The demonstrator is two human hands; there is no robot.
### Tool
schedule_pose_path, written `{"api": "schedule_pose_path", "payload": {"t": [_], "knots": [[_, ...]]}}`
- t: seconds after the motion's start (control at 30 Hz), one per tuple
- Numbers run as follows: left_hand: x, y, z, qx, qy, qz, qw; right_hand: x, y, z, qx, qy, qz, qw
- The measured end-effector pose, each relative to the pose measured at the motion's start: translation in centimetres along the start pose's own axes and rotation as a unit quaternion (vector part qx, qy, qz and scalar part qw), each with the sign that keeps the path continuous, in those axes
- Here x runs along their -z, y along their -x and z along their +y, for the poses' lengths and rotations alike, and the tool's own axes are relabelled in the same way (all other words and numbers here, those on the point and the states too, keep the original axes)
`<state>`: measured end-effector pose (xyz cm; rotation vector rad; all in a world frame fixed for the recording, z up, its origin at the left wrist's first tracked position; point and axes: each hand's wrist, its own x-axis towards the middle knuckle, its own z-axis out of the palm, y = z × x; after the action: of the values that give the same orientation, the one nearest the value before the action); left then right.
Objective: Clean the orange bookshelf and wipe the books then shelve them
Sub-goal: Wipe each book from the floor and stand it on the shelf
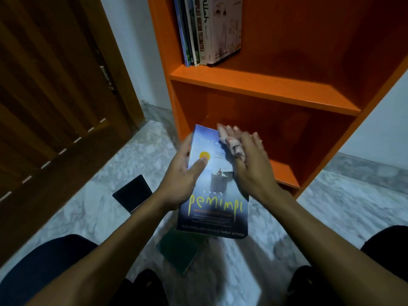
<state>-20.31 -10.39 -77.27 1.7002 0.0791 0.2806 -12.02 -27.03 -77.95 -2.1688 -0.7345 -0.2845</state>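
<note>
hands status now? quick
Left hand: holds the book.
Right hand: pinches a small cloth against the book's cover; blurred.

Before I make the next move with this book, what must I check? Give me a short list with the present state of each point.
1. Book held firmly: the left hand grips its left edge, thumb on the cover. Ok.
2. Cloth ready: it is in the right hand, at the book's upper right edge. Ok.
3. Cover wiped clean: cannot tell, the picture is blurred there.
4. Room on the upper shelf: there is free space to the right of the standing books. Ok.
5. All books off the floor: a black book and a green book lie there. Not ok.
</note>
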Motion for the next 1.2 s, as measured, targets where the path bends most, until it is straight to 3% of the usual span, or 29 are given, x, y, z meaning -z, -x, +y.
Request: {"api": "schedule_pose_path", "payload": {"t": [0.17, 0.37, 0.53, 0.63, 0.7, 0.87, 1.0, 1.1, 1.2], "knots": [[1.1, -0.1, -0.8, 0.025, 0.033, 0.084, 0.996, -1.5, 2.1, -0.9, 0.029, -0.105, -0.034, 0.993], [3.0, -1.5, -0.6, 0.063, 0.138, 0.231, 0.961, -2.7, 4.2, -2.5, 0.078, -0.147, -0.081, 0.983], [4.3, -2.0, -0.8, 0.063, 0.159, 0.288, 0.942, -2.7, 4.9, -2.6, 0.100, -0.139, -0.091, 0.981], [5.2, -2.4, -0.7, 0.049, 0.133, 0.298, 0.944, -2.1, 5.2, -2.9, 0.071, -0.148, -0.175, 0.971], [5.4, -2.2, -0.4, 0.038, 0.096, 0.285, 0.953, -1.9, 4.8, -2.7, 0.034, -0.166, -0.184, 0.968], [4.3, -1.5, 0.0, 0.036, 0.037, 0.220, 0.974, -0.6, 1.8, -2.7, -0.090, -0.279, -0.108, 0.950], [2.6, -0.5, -0.2, 0.041, -0.018, 0.125, 0.991, 1.2, -0.7, -2.7, -0.179, -0.290, 0.052, 0.939], [1.0, 0.4, -0.7, 0.049, -0.026, 0.041, 0.998, 2.2, -1.5, -2.7, -0.136, -0.235, 0.176, 0.946], [-0.7, 1.1, -1.1, 0.048, -0.030, -0.015, 0.998, 1.5, -0.7, -3.0, -0.011, -0.142, 0.159, 0.977]]}}
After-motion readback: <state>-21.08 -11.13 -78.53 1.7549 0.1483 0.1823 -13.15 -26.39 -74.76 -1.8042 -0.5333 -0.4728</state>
